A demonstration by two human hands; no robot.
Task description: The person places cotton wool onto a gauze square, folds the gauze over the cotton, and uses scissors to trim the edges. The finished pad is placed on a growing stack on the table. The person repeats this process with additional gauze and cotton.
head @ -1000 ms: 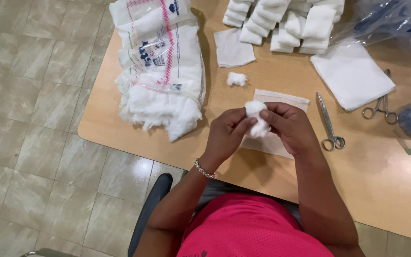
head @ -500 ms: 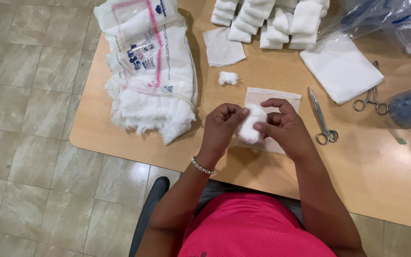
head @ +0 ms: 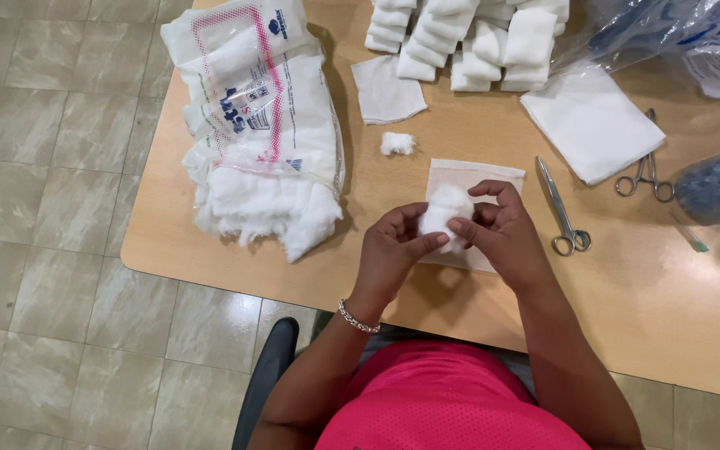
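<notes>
Both hands hold one white cotton wad (head: pixel 445 210) just above a square of gauze (head: pixel 468 177) lying flat on the wooden table (head: pixel 427 283). My left hand (head: pixel 392 250) pinches the wad from the left, thumb against its lower side. My right hand (head: pixel 506 229) cups it from the right, fingers curled over the top. A small loose tuft of cotton (head: pixel 397 143) lies beyond the gauze. An open plastic bag of cotton wool (head: pixel 260 133) lies to the left, cotton spilling from its near end.
Folded gauze pads (head: pixel 477 37) are stacked at the far edge, with a single gauze square (head: pixel 387 90) in front. A stack of white gauze sheets (head: pixel 592 123), long scissors (head: pixel 562 208) and smaller scissors (head: pixel 645 175) lie to the right. Clear plastic bags (head: pixel 677 33) sit far right.
The hands have kept working the cotton wad, turning it between the fingers. The view has shifted slightly; the table things appear unmoved.
</notes>
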